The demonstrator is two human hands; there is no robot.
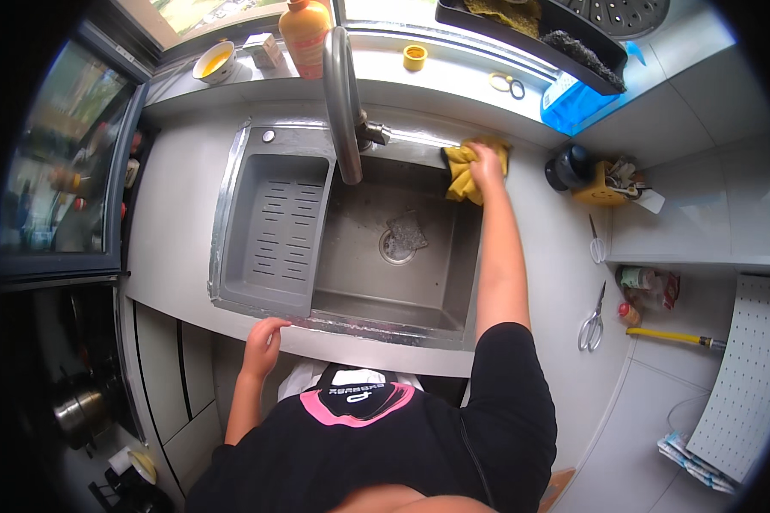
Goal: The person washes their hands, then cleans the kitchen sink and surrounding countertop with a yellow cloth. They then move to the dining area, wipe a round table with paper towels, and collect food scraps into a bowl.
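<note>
My right hand (486, 165) grips a bunched yellow cloth (463, 176) with a dark edge, at the far right corner of the stainless steel sink (385, 288). The cloth lies over the sink's rim there. At the front left rim is my left hand (263, 346), holding nothing, its fingers loosely bent and the thumb apart from them. A grey slotted drain tray (285, 237) fills the left part of the sink. Beside the drain (396, 249), and partly over it, lies a grey scouring pad (407, 231). The curved faucet (341, 96) rises from the back rim.
On the sill are a bowl (215, 63), an orange bottle (305, 42), a yellow tape roll (415, 58) and a black rack (526, 45). Scissors (591, 330), a second pair (597, 249) and a yellow utensil holder (600, 186) occupy the right counter. An open window (64, 160) stands left.
</note>
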